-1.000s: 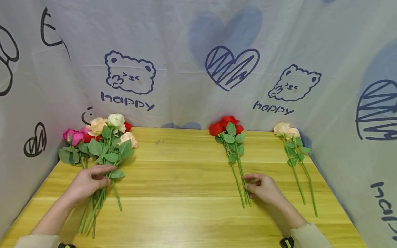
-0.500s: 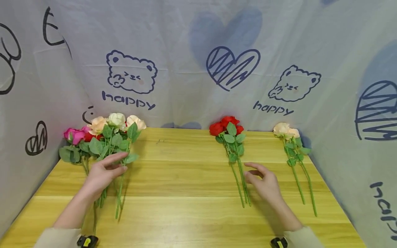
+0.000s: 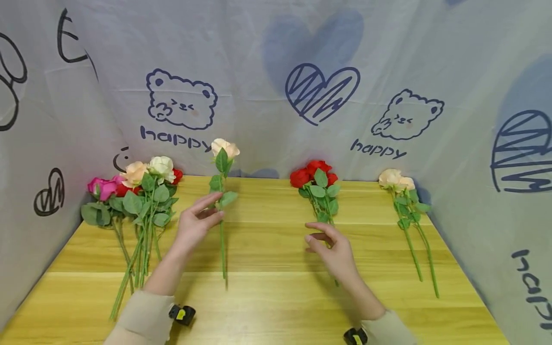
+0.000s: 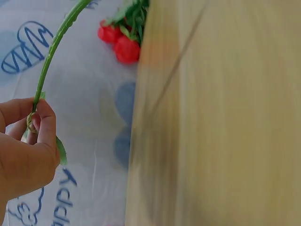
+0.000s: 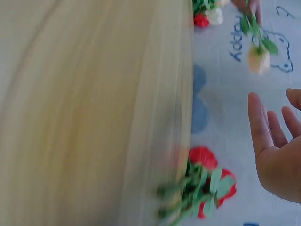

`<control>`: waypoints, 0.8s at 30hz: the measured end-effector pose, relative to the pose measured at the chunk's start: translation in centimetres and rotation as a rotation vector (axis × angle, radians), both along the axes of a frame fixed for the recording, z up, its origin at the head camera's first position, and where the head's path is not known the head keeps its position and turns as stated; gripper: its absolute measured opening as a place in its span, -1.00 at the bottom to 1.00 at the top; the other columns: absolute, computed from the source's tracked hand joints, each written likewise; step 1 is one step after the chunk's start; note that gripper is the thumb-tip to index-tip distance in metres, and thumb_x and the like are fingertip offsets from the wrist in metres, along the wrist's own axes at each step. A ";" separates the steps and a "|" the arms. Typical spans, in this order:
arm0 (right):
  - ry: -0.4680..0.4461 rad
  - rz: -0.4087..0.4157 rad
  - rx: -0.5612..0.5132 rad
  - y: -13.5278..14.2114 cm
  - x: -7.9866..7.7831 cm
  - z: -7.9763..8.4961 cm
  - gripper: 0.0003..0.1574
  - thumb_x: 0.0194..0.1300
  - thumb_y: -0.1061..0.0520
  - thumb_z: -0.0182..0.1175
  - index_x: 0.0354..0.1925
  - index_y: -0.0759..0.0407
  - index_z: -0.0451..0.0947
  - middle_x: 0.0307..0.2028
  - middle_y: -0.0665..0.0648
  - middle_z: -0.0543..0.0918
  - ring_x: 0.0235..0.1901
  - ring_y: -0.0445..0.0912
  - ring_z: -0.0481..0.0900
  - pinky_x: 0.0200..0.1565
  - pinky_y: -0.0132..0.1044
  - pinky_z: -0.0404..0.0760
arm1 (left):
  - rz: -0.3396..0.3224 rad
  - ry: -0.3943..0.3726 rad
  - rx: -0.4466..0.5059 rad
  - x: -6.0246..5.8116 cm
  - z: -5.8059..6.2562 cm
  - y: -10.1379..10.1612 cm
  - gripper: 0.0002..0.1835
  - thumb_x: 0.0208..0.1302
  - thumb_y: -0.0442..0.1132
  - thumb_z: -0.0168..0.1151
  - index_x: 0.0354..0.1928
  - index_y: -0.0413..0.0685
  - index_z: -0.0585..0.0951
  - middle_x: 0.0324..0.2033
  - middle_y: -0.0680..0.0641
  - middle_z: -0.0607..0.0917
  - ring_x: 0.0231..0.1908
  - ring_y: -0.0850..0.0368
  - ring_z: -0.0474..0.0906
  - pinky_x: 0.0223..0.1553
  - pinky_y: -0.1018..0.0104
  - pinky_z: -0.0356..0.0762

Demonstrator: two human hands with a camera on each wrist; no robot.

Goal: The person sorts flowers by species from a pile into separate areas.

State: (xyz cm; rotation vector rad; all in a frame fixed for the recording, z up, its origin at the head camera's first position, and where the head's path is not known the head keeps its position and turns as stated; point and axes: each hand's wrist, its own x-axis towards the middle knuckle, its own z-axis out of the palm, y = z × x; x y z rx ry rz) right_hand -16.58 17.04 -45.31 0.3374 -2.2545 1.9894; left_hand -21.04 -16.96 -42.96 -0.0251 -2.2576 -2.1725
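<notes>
My left hand (image 3: 195, 229) pinches the green stem of a pale peach rose (image 3: 225, 149) between thumb and fingers, holding it upright over the left-centre of the table. In the left wrist view the stem (image 4: 51, 54) curves up out of the pinching fingers. My right hand (image 3: 334, 251) hovers in front of the red roses (image 3: 316, 173), its fingers loosely bent with nothing between them. Seen from the right wrist, that hand (image 5: 282, 155) has its fingers spread apart, and the peach rose (image 5: 259, 60) hangs beyond it.
A mixed bunch of roses (image 3: 161, 167) in magenta, red, peach and white lies at the left. Two peach roses (image 3: 390, 178) lie at the right. The wooden table (image 3: 263, 306) meets a printed cloth backdrop (image 3: 250, 129) along its back edge and sides.
My left hand has drawn one peach rose out of the left bunch, lifted it and carried it right. My right hand has moved left and slightly up from beside the red roses' stems.
</notes>
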 end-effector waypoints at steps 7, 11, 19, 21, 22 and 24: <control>-0.029 0.115 -0.072 -3.3 0.1 0.2 -0.61 0.40 0.37 0.30 0.18 0.41 0.61 0.20 0.33 0.59 -0.10 -0.12 0.70 -0.14 0.20 0.74 | -0.024 0.078 0.126 -1.0 0.0 4.7 -0.43 0.36 -0.55 0.29 0.40 -0.23 0.52 0.44 -0.11 0.42 0.08 0.13 0.53 -0.02 0.48 0.65; -0.065 0.164 -0.056 -4.6 0.4 0.4 -0.60 0.42 0.30 0.32 0.19 0.31 0.63 0.22 0.27 0.61 -0.06 0.03 0.72 -0.12 0.18 0.74 | -0.033 0.091 0.173 -1.3 -0.1 6.9 -0.44 0.34 -0.58 0.29 0.38 -0.23 0.55 0.42 -0.10 0.45 0.07 0.07 0.53 -0.05 0.46 0.67; -0.115 0.229 -0.035 -6.0 0.5 0.5 -0.59 0.44 0.30 0.30 0.21 0.34 0.61 0.19 0.37 0.64 -0.06 0.12 0.74 -0.20 -0.05 0.80 | -0.053 0.125 0.192 -1.1 -0.3 9.7 -0.45 0.34 -0.56 0.30 0.37 -0.22 0.56 0.45 -0.11 0.43 0.24 -0.19 0.51 -0.01 0.46 0.65; -0.125 0.215 -0.023 -6.2 0.5 0.6 -0.59 0.43 0.33 0.28 0.21 0.35 0.62 0.18 0.40 0.64 -0.08 0.09 0.75 -0.23 -0.16 0.80 | -0.049 0.138 0.199 -1.1 -0.3 10.2 -0.45 0.33 -0.56 0.31 0.36 -0.23 0.57 0.44 -0.12 0.44 0.25 -0.21 0.51 0.01 0.45 0.65; -0.132 0.204 -0.013 -6.2 0.5 0.7 -0.60 0.43 0.35 0.28 0.21 0.34 0.62 0.17 0.38 0.65 -0.09 0.09 0.75 -0.24 -0.19 0.80 | -0.045 0.145 0.202 -1.1 -0.4 10.4 -0.45 0.32 -0.57 0.31 0.35 -0.23 0.57 0.43 -0.14 0.45 0.26 -0.21 0.51 0.02 0.46 0.64; -0.138 0.186 0.002 -6.2 0.5 0.7 -0.60 0.42 0.37 0.26 0.20 0.32 0.64 0.15 0.37 0.67 -0.11 0.13 0.75 -0.26 -0.23 0.79 | -0.040 0.155 0.211 -1.2 -0.4 10.7 -0.45 0.32 -0.57 0.32 0.35 -0.24 0.58 0.42 -0.14 0.46 0.25 -0.21 0.52 0.03 0.46 0.64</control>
